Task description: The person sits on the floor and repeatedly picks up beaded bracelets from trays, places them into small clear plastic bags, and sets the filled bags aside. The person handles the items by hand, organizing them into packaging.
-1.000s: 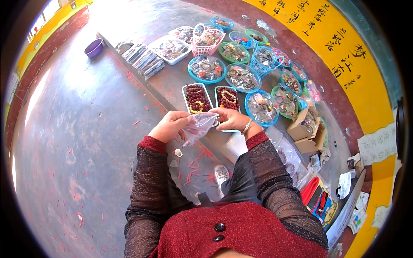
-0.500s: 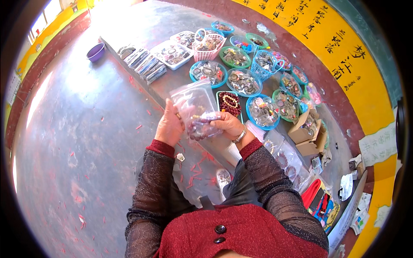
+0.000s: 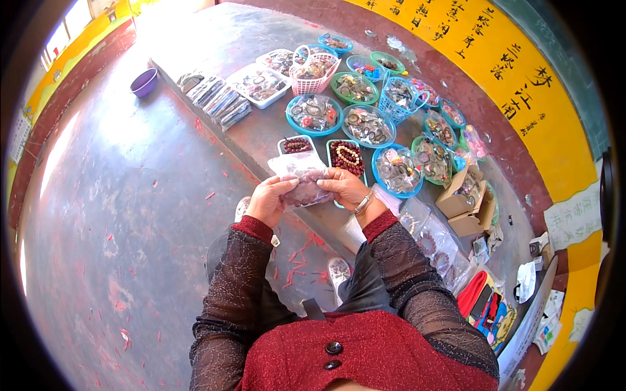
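Note:
Between my hands is a clear plastic bag [image 3: 305, 184] with purplish-brown beads inside, its upper part folded or bunched. My left hand [image 3: 268, 201] grips the bag's left side, the thumb lying on top. On its right side my right hand [image 3: 347, 189], with a bracelet at the wrist, pinches it the same way. Just beyond the bag stands a small white tray [image 3: 282, 147] of dark red bead strings, partly hidden by it. Next to that is another tray of dark red beads [image 3: 343, 154] with a pale bead bracelet on top.
Baskets of bagged trinkets, such as a blue basket [image 3: 398, 171] and a pink handled basket [image 3: 314, 83], crowd the raised ledge. A white tray [image 3: 259, 85] and flat packets [image 3: 218, 101] lie far left. Cardboard boxes [image 3: 466, 202] stand at right. A purple basin [image 3: 145, 82] sits on the lower floor.
The bag hung upright from my right hand with my left hand apart from it; now both hands hold it, folded smaller and lower. The small bead tray behind it has come into view.

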`<move>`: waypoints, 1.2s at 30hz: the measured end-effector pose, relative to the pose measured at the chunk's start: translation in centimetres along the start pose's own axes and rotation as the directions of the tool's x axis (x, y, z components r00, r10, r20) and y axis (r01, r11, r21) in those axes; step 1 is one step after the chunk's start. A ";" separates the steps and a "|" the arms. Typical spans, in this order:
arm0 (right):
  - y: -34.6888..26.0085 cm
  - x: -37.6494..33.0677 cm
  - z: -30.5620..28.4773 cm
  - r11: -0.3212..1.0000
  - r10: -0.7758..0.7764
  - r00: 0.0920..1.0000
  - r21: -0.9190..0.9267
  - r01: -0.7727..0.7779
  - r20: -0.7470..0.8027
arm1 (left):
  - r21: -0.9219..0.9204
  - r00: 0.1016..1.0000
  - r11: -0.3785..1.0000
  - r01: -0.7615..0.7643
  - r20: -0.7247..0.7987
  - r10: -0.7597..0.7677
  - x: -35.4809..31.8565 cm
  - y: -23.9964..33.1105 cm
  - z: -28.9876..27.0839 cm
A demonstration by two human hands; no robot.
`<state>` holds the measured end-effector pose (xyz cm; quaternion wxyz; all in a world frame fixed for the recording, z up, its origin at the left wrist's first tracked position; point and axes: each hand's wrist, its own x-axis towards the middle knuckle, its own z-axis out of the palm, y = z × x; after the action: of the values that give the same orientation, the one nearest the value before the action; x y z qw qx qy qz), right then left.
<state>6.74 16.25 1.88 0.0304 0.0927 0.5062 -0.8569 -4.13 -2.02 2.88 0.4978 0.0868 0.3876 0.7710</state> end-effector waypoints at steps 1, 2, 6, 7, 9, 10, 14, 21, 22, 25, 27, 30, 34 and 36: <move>0.0 0.0 0.0 1.000 0.020 1.000 -0.004 -0.020 0.005 | -0.004 1.000 1.000 0.005 0.007 -0.005 0.1 -0.1 -0.3; -0.1 0.0 0.0 0.999 0.039 0.999 -0.008 -0.039 0.010 | -0.036 1.000 0.999 0.014 0.005 -0.014 0.3 -0.3 -0.6; -0.9 -0.6 -0.2 0.993 0.093 0.989 -0.080 -0.084 0.116 | -0.152 0.997 0.986 0.071 -0.002 -0.072 0.5 -0.1 -1.0; -1.0 -0.8 0.0 0.994 0.087 0.987 -0.074 -0.078 0.135 | -0.178 0.996 0.980 0.091 -0.001 -0.092 0.4 0.2 -0.9; -1.2 -1.2 0.6 0.996 0.075 0.982 -0.063 -0.065 0.175 | -0.220 0.998 0.975 -0.018 -0.060 0.005 0.1 0.5 0.3; -1.1 -1.1 0.5 0.995 0.070 0.980 -0.088 -0.054 0.185 | -0.238 0.994 0.968 -0.075 -0.093 0.054 0.0 0.6 0.6; -2.1 -1.3 0.9 0.991 0.092 0.978 -0.116 -0.071 0.185 | -0.116 0.969 0.963 -0.242 -0.085 0.233 0.0 0.7 -0.3; -1.4 -1.3 1.6 0.961 -0.045 0.991 -0.266 0.077 0.125 | 0.381 0.952 0.877 -0.292 0.027 0.305 -0.9 0.8 0.7; -1.4 -1.4 1.3 0.940 -0.036 0.996 -0.336 0.063 0.087 | 0.440 0.956 0.853 -0.281 0.046 0.291 -0.9 1.0 0.6; -1.7 -1.6 1.6 0.940 -0.060 0.998 -0.337 0.047 -0.029 | 0.489 0.929 0.807 -0.333 0.024 0.369 -0.9 1.6 0.7; -1.9 -1.4 1.3 0.953 -0.092 0.995 -0.293 0.078 -0.034 | 0.436 0.918 0.826 -0.357 0.000 0.397 -1.0 1.8 0.7; -1.9 -1.5 1.4 0.958 -0.117 0.992 -0.268 0.103 -0.037 | 0.255 0.940 0.909 -0.330 -0.005 0.342 -1.0 1.9 0.9; -2.0 -1.8 0.7 0.994 -0.106 0.992 -0.049 0.103 -0.071 | 0.146 0.986 0.976 -0.164 -0.007 0.167 -0.8 1.8 1.9; -1.9 -1.5 0.5 0.989 -0.137 0.988 -0.064 0.132 -0.078 | 0.259 0.997 0.964 -0.068 -0.002 0.071 -0.6 1.5 1.8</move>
<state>7.92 16.67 4.00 -0.0456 0.0928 0.5371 -0.8371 -3.98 -1.87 5.27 0.4528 0.1602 0.4842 0.7313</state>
